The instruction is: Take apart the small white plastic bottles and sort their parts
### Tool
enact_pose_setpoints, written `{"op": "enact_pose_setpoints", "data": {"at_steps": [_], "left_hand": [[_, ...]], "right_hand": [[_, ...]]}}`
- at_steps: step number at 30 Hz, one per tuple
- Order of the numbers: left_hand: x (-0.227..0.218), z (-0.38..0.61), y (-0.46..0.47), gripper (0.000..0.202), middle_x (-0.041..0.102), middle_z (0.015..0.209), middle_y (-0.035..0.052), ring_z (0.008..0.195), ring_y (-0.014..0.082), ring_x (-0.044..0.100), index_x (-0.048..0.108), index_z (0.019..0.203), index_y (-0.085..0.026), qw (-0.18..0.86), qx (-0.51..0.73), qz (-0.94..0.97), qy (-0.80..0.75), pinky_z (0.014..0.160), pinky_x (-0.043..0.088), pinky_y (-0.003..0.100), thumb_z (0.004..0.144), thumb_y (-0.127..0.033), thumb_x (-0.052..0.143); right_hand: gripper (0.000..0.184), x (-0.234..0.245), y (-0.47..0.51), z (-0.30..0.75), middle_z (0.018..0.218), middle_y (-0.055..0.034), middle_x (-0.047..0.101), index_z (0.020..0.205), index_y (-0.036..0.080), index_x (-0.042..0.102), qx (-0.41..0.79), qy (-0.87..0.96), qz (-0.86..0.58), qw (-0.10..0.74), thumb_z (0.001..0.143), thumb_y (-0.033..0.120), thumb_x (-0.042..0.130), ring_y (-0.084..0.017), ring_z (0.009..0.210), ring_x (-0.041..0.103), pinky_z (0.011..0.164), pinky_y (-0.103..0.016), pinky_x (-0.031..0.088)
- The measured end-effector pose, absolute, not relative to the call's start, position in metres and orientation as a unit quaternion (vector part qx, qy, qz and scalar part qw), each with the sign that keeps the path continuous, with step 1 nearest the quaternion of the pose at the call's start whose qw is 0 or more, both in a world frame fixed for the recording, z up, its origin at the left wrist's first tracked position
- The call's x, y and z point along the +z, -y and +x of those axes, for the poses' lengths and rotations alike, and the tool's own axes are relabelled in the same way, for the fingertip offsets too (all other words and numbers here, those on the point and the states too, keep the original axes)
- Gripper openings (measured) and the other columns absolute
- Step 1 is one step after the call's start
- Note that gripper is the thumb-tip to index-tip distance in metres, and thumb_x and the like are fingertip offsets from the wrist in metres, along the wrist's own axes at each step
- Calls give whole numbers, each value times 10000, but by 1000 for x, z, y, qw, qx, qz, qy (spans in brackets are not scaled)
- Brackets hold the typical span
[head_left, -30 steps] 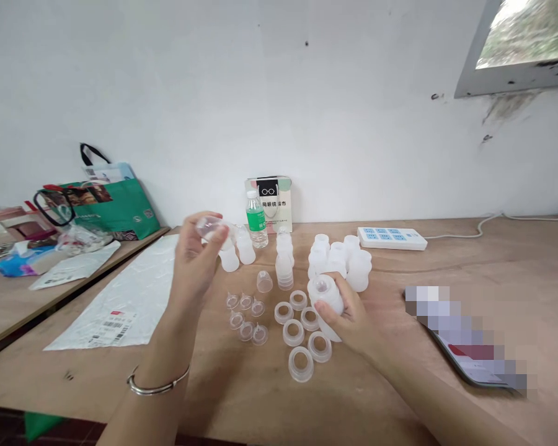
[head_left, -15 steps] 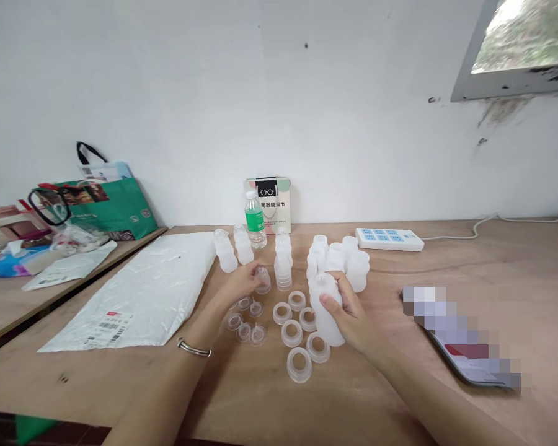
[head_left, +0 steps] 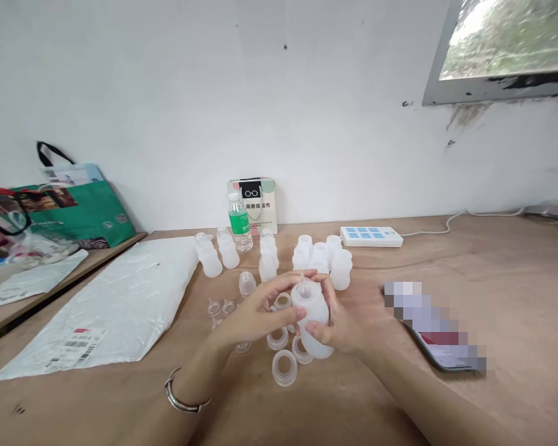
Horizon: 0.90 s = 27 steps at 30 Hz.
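A frosted white baby bottle (head_left: 315, 331) is held between both hands over the table, tilted slightly, with a clear nipple (head_left: 303, 288) at its top. My right hand (head_left: 337, 322) wraps its side. My left hand (head_left: 279, 306) closes around the upper part, thumb on the shoulder; some of its fingers are hidden behind the bottle. Beneath and left of the bottle lie several translucent collar rings (head_left: 284, 368). Several clear nipples (head_left: 214, 308) lie further left, partly covered by my left forearm. A clear dome cap (head_left: 247, 284) stands behind my left hand.
Several frosted bottles (head_left: 341, 271) stand grouped behind my hands. Capped bottles (head_left: 209, 257) stand at the back left near a water bottle (head_left: 240, 223) and a paper bag (head_left: 265, 217). A white mailing bag (head_left: 121, 297) lies left; a power strip (head_left: 371, 236) and phone (head_left: 432, 328) lie right.
My left hand has moved from beside the dome cap to the bottle in my right hand and now grips its top. The view has turned a little to the right.
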<state>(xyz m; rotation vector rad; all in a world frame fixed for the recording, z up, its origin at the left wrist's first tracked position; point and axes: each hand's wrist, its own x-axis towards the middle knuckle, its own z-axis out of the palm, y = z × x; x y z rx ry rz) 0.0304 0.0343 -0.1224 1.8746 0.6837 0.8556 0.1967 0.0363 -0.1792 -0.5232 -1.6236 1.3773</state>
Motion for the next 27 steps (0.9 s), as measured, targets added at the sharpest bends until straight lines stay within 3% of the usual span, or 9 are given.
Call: {"op": "enact_pose_setpoints", "data": {"at_steps": [3,6,8,10,13,19,23,25,27], "left_hand": [[-139,40,-35,169,580,1107,68,1054,230,542,569,865,-193,428,449,724,-301,871,440,341,741,-256,665],[-152,45,-32,279,522,922,9,825,153,527,454,779,-204,357,551,673,-340,727,440,275,670,-210,711],[-153,42,-30,346,503,998,22,909,175,510,480,865,-215,331,566,679,-330,776,436,289,642,-241,742],[-150,34,-28,476,483,1176,64,1097,232,469,486,1100,-248,372,523,714,-280,879,428,341,690,-313,719],[-146,26,-27,566,494,1258,89,1147,246,481,354,1329,-301,452,420,744,-255,914,437,383,822,-318,605],[-157,30,-29,498,512,972,31,861,185,533,506,1126,-264,344,540,671,-374,682,476,276,691,-328,740],[-150,19,-30,644,482,1203,82,1083,240,487,377,1337,-305,394,458,748,-276,850,472,350,764,-345,670],[-144,14,-31,538,507,1229,87,1115,239,489,419,1318,-304,405,402,777,-265,910,442,374,818,-302,619],[-142,12,-33,383,578,1100,67,1029,222,525,547,1176,-272,356,409,781,-308,894,429,365,806,-299,642]], "right_hand": [[535,-184,-37,194,925,-12,517,1012,284,214,462,689,-280,484,710,346,651,-151,700,583,589,-294,484],[580,-194,-37,187,1005,-56,504,1006,279,209,304,704,-332,549,642,229,659,-203,833,610,659,-342,506],[592,-198,-36,183,1002,-63,514,1029,275,205,272,704,-325,570,652,227,660,-214,862,616,690,-360,517],[558,-197,-36,182,978,-56,549,1039,274,204,292,712,-294,567,701,248,648,-200,835,626,689,-351,526],[518,-193,-35,182,1013,-70,590,1035,273,205,294,738,-264,547,744,264,634,-199,881,643,699,-336,540],[575,-197,-36,185,1088,-140,548,1162,235,216,79,779,-336,523,765,287,629,-286,928,655,713,-435,561],[671,-197,-38,188,1132,-153,537,1213,222,204,104,791,-335,501,759,370,676,-285,938,660,707,-408,563],[678,-195,-39,189,1118,-147,552,1213,219,201,111,795,-331,496,766,406,675,-289,959,657,724,-413,560],[657,-194,-40,190,1089,-147,570,1208,217,218,94,797,-341,489,777,441,660,-304,962,656,716,-428,561]]}}
